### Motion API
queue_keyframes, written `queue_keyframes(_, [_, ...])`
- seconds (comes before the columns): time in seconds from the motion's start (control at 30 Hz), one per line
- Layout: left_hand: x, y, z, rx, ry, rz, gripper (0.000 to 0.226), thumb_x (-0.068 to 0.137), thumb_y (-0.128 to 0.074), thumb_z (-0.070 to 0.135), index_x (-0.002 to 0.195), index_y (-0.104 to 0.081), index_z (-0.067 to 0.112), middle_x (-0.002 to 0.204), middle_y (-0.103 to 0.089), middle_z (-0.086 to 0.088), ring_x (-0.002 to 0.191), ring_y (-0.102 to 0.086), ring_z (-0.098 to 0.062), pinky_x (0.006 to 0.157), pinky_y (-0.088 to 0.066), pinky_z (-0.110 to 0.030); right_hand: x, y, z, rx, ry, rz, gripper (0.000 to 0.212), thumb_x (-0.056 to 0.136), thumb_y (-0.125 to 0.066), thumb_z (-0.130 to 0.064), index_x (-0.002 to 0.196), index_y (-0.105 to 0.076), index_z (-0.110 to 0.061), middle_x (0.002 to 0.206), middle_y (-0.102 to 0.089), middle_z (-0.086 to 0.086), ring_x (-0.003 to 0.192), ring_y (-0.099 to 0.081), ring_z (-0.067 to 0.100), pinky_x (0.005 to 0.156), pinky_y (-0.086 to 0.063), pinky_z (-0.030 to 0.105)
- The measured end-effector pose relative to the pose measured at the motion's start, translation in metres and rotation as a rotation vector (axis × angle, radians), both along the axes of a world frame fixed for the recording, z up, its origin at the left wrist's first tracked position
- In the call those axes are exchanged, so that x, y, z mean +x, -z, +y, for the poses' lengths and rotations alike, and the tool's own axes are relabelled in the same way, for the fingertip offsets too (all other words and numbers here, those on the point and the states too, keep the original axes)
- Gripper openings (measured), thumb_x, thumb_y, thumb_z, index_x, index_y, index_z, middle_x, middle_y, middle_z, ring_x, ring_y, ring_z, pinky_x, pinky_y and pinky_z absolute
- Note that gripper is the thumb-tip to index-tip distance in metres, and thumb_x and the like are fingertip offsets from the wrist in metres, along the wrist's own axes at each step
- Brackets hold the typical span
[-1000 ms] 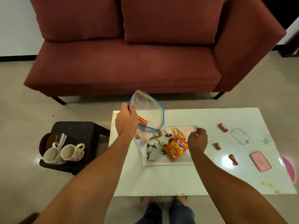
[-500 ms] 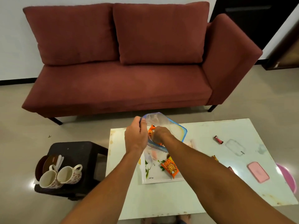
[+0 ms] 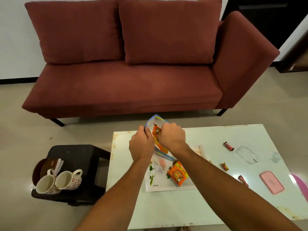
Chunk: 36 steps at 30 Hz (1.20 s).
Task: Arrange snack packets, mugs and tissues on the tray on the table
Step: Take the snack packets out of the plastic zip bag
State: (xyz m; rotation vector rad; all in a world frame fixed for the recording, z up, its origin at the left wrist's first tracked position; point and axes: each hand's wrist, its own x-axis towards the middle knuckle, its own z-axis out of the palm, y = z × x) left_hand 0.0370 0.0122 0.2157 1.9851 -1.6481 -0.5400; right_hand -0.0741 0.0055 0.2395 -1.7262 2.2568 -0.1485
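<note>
— Two hands over the table (image 3: 216, 205)?
— Left hand (image 3: 141, 145) fingers clamp the clear bag (image 3: 155, 121); right hand (image 3: 171, 137) fingers pinch an orange packet (image 3: 157, 140) above the tray (image 3: 166, 188).

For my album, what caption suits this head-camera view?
Left hand holds a clear bag while right hand pulls out an orange packet above the tray.

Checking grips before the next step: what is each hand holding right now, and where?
The left hand grips the clear zip bag by its open rim. The right hand pinches the top of an orange snack packet at the bag's mouth.
</note>
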Motion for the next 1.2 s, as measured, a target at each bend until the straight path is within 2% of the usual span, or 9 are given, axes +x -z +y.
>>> queue_keyframes(0.13, [0.002, 0.016, -0.006, 0.026, -0.102, -0.075, 0.032, 0.105, -0.037, 0.035, 0.093, -0.058, 0.014, 0.082, -0.067, -0.008, 0.065, -0.050, -0.021, 0.057, -0.036, -0.031, -0.052, -0.039, 0.013, -0.144, 0.115, -0.238, 0.042, 0.079, -0.046, -0.048, 0.076, -0.066, -0.011, 0.069, -0.064, 0.007, 0.071, -0.063, 0.033, 0.060, -0.047, 0.033])
queue_keyframes(0.3, [0.010, 0.032, -0.010, -0.012, -0.193, -0.097, 0.033, 0.105, -0.036, 0.031, 0.097, -0.060, 0.009, 0.083, -0.068, -0.014, 0.070, -0.059, -0.032, 0.059, -0.037, -0.034, -0.138, -0.019, 0.032, -0.322, 0.358, -0.552, 0.033, 0.083, -0.055, -0.033, 0.074, -0.063, -0.003, 0.068, -0.065, 0.019, 0.062, -0.061, 0.032, 0.058, -0.050, 0.043])
queue_keyframes(0.53, [0.016, 0.069, -0.008, -0.087, -0.238, -0.119, 0.033, 0.105, -0.037, 0.032, 0.092, -0.057, 0.010, 0.072, -0.056, -0.005, 0.063, -0.049, -0.024, 0.056, -0.036, -0.033, -0.138, 0.138, 0.049, 0.157, 0.520, -0.704, 0.014, 0.087, -0.061, -0.015, 0.077, -0.070, -0.010, 0.067, -0.064, 0.009, 0.058, -0.057, 0.022, 0.049, -0.038, 0.024])
queue_keyframes(0.7, [0.018, 0.090, 0.002, -0.113, -0.195, -0.113, 0.033, 0.106, -0.036, 0.035, 0.096, -0.058, 0.013, 0.074, -0.055, 0.002, 0.062, -0.056, -0.020, 0.055, -0.048, -0.032, -0.100, 0.220, 0.055, 0.384, 0.561, -0.876, 0.013, 0.089, -0.069, -0.013, 0.077, -0.066, -0.010, 0.063, -0.054, 0.009, 0.049, -0.045, 0.018, 0.048, -0.029, 0.022])
queue_keyframes(0.83, [0.017, 0.098, 0.010, -0.102, -0.204, -0.075, 0.031, 0.106, -0.036, 0.037, 0.093, -0.054, 0.016, 0.074, -0.058, 0.004, 0.062, -0.060, -0.017, 0.053, -0.048, -0.029, -0.090, 0.240, 0.060, 0.461, 0.614, -0.829, 0.015, 0.089, -0.073, -0.023, 0.090, -0.067, -0.009, 0.085, -0.064, 0.014, 0.067, -0.059, 0.026, 0.058, -0.044, 0.030])
queue_keyframes(0.93, [0.016, 0.098, 0.018, -0.087, -0.185, -0.061, 0.028, 0.106, -0.035, 0.040, 0.090, -0.049, 0.021, 0.075, -0.060, 0.004, 0.061, -0.061, -0.013, 0.049, -0.044, -0.024, -0.094, 0.214, 0.062, 0.255, 0.614, -0.448, 0.030, 0.093, -0.062, -0.026, 0.117, -0.068, -0.008, 0.116, -0.068, 0.016, 0.106, -0.065, 0.035, 0.081, -0.050, 0.035])
queue_keyframes(1.07, [0.009, 0.092, 0.030, -0.097, -0.171, -0.055, 0.026, 0.106, -0.036, 0.039, 0.089, -0.047, 0.022, 0.076, -0.063, 0.004, 0.060, -0.061, -0.012, 0.047, -0.041, -0.022, -0.075, 0.130, 0.045, -0.568, 0.345, -0.587, 0.022, 0.092, -0.053, -0.015, 0.101, -0.072, -0.013, 0.097, -0.071, 0.001, 0.087, -0.065, 0.014, 0.071, -0.049, 0.023])
queue_keyframes(1.13, [0.003, 0.083, 0.037, -0.112, -0.194, -0.039, 0.026, 0.106, -0.037, 0.039, 0.087, -0.047, 0.023, 0.074, -0.061, 0.005, 0.054, -0.056, -0.009, 0.045, -0.037, -0.020, -0.055, 0.090, 0.027, -0.498, 0.061, -0.618, 0.023, 0.089, -0.052, -0.014, 0.093, -0.075, -0.015, 0.087, -0.073, -0.004, 0.077, -0.065, 0.009, 0.067, -0.051, 0.022])
queue_keyframes(1.2, [-0.002, 0.073, 0.045, -0.149, -0.203, -0.035, 0.026, 0.105, -0.039, 0.035, 0.085, -0.048, 0.022, 0.070, -0.058, 0.006, 0.047, -0.045, -0.006, 0.044, -0.025, -0.016, -0.032, 0.065, 0.008, -0.120, -0.090, -0.605, 0.026, 0.089, -0.052, -0.010, 0.096, -0.076, -0.013, 0.092, -0.076, 0.001, 0.078, -0.071, 0.015, 0.071, -0.060, 0.029])
